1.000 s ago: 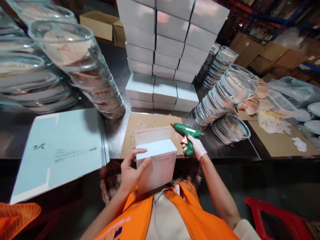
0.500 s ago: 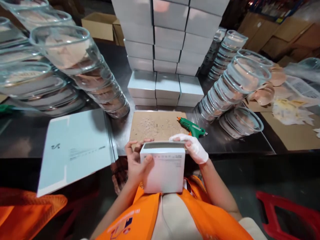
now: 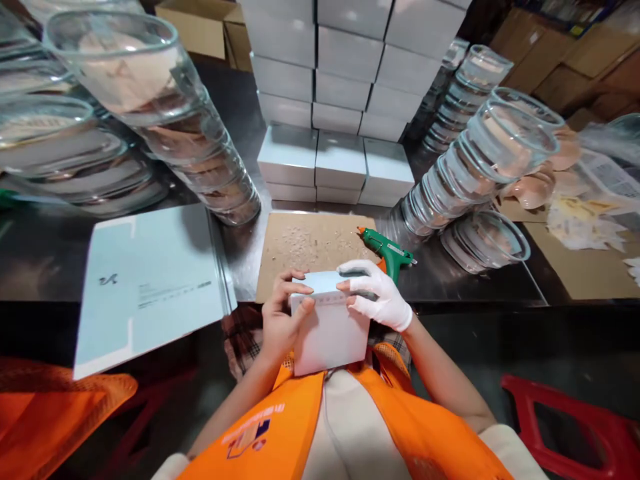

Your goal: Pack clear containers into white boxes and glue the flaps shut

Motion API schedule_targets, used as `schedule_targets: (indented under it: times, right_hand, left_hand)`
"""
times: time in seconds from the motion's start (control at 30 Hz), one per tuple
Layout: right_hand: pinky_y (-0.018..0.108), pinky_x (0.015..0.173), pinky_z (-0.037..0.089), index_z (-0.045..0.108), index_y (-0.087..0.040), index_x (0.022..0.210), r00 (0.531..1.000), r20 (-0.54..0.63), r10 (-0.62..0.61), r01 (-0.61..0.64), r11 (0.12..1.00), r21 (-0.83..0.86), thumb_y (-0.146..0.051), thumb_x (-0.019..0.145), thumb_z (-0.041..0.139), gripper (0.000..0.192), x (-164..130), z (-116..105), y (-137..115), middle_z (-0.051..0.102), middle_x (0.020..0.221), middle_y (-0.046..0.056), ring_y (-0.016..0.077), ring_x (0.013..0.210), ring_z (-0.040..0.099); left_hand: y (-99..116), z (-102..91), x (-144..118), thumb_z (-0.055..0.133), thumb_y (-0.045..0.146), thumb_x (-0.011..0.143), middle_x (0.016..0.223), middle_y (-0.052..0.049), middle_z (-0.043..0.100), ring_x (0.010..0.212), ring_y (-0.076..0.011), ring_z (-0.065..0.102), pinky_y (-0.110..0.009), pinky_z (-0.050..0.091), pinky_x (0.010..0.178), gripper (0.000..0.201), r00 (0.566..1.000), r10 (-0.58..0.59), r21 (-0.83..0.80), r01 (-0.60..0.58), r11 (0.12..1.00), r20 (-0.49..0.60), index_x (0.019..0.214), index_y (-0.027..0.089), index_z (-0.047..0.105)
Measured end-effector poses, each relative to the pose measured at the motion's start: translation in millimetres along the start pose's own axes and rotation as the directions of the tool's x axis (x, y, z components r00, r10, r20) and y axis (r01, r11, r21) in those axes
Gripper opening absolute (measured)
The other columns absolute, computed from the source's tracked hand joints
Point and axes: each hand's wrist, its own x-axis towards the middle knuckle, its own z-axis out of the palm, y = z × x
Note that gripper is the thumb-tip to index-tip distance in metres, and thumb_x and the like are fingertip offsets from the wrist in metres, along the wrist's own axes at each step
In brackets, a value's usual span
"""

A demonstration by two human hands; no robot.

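A small white cardboard box (image 3: 330, 337) is held upright against my body, just off the table's front edge, its top flap lying flat. My left hand (image 3: 284, 313) grips its left side, with the thumb on the front face and fingers over the top. On the right corner, my right hand (image 3: 383, 297), in a white glove with bare fingertips, is closed on the top edge. Beyond the box lies a piece of brown cardboard (image 3: 313, 243) speckled with bits. A green glue gun (image 3: 390, 252) rests at its right side.
Flat, unfolded box blanks (image 3: 165, 280) overhang the table edge at left. Stacked white boxes (image 3: 340, 157) rise at the back. Tall stacks of glass bowls stand left (image 3: 200, 153) and right (image 3: 450, 170). A red stool (image 3: 565, 433) is at lower right.
The box's top, raised and gaping before, now lies flat. My right hand has come over the top corner, and my left fingers have moved onto the top.
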Motion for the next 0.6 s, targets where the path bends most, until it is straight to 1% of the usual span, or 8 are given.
schedule_targets:
  times: [0.07, 0.17, 0.23, 0.33, 0.4, 0.47, 0.53, 0.6]
  right_hand:
    - [0.048, 0.110, 0.055, 0.058, -0.038, 0.143, 0.968, -0.239, 0.080, -0.051, 0.991, 0.124, -0.071, 0.085, 0.076, 0.069, -13.7, 7.9, 5.7, 0.049, 0.159, 0.012, 0.0304, 0.137, 0.061]
    - [0.057, 0.119, 0.047, 0.025, -0.039, 0.162, 0.849, -0.488, 0.203, -0.129, 0.975, 0.182, -0.095, 0.063, 0.072, 0.123, -50.0, 30.8, 9.4, 0.026, 0.173, 0.017, 0.0387, 0.156, 0.041]
    - [0.058, 0.120, 0.045, 0.026, -0.032, 0.163, 0.844, -0.406, 0.350, -0.307, 0.936, 0.170, -0.094, 0.057, 0.078, 0.133, -74.5, 48.4, 10.0, 0.039, 0.166, 0.021, 0.0405, 0.150, 0.049]
    - [0.049, 0.107, 0.057, 0.040, -0.027, 0.155, 0.799, -0.369, 0.475, -0.422, 0.880, 0.219, -0.078, 0.069, 0.083, 0.108, -82.8, 55.2, 6.2, 0.059, 0.147, 0.019, 0.0346, 0.125, 0.068]
    - [0.042, 0.102, 0.059, 0.046, -0.027, 0.150, 0.735, -0.524, 0.430, -0.362, 0.903, 0.233, -0.064, 0.079, 0.079, 0.087, -57.6, 34.4, 2.2, 0.064, 0.140, 0.014, 0.0290, 0.117, 0.070]
    - [0.037, 0.101, 0.059, 0.046, -0.027, 0.150, 0.651, -0.688, 0.321, -0.277, 0.944, 0.178, -0.051, 0.083, 0.074, 0.076, -9.1, -7.0, 3.4, 0.065, 0.138, 0.011, 0.0244, 0.116, 0.069]
    - [0.034, 0.105, 0.056, 0.043, -0.024, 0.153, 0.555, -0.799, 0.229, -0.237, 0.965, 0.111, -0.042, 0.089, 0.065, 0.070, 51.7, -59.8, 13.9, 0.061, 0.145, 0.011, 0.0218, 0.123, 0.067]
    - [0.034, 0.105, 0.055, 0.038, -0.016, 0.156, 0.496, -0.839, 0.224, -0.261, 0.960, 0.102, -0.033, 0.091, 0.061, 0.071, 110.0, -110.5, 32.8, 0.060, 0.148, 0.015, 0.0203, 0.123, 0.067]
  left_hand:
    - [-1.9, -3.4, 1.1, 0.078, 0.063, 0.085, 0.107, -0.007, 0.067, 0.112, -0.0276, 0.070, -0.041, 0.055, 0.100, 0.042, 0.999, -0.017, -0.011, 0.017, 1.000, -0.038, 0.082, 0.022, 0.068]
    - [-5.4, -11.0, 7.7, 0.078, 0.060, 0.086, 0.113, -0.006, 0.066, 0.113, -0.0248, 0.070, -0.037, 0.053, 0.101, 0.040, 0.985, -0.033, 0.008, 0.034, 0.999, -0.169, 0.086, 0.022, 0.065]
    - [-6.7, -10.1, 15.2, 0.079, 0.061, 0.086, 0.116, -0.006, 0.066, 0.114, -0.0233, 0.069, -0.035, 0.054, 0.101, 0.042, 0.967, -0.057, -0.034, 0.050, 0.998, -0.247, 0.089, 0.022, 0.063]
    - [-4.1, 2.7, 26.7, 0.071, 0.080, 0.081, 0.130, -0.009, 0.065, 0.119, -0.0261, 0.069, -0.036, 0.059, 0.095, 0.060, 0.969, -0.131, -0.254, 0.075, 0.964, -0.209, 0.109, 0.028, 0.062]
    - [-1.3, 12.1, 31.3, 0.053, 0.097, 0.076, 0.153, -0.012, 0.054, 0.140, -0.0324, 0.057, -0.042, 0.060, 0.097, 0.085, 0.981, -0.107, -0.344, 0.045, 0.938, -0.164, 0.138, 0.038, 0.051]
    - [0.0, 16.7, 32.0, 0.043, 0.103, 0.073, 0.171, -0.009, 0.034, 0.162, -0.0348, 0.030, -0.051, 0.056, 0.108, 0.100, 0.983, -0.011, -0.286, -0.044, 0.957, -0.186, 0.156, 0.048, 0.031]
    - [-0.3, 15.7, 29.5, 0.050, 0.100, 0.074, 0.176, -0.007, 0.025, 0.167, -0.0342, 0.013, -0.056, 0.047, 0.119, 0.103, 0.975, 0.079, -0.168, -0.115, 0.979, -0.208, 0.160, 0.050, 0.022]
    - [-0.2, 9.8, 25.7, 0.062, 0.091, 0.077, 0.172, -0.012, 0.031, 0.166, -0.0351, 0.020, -0.059, 0.043, 0.121, 0.103, 0.972, 0.114, -0.089, -0.135, 0.987, -0.204, 0.160, 0.046, 0.023]
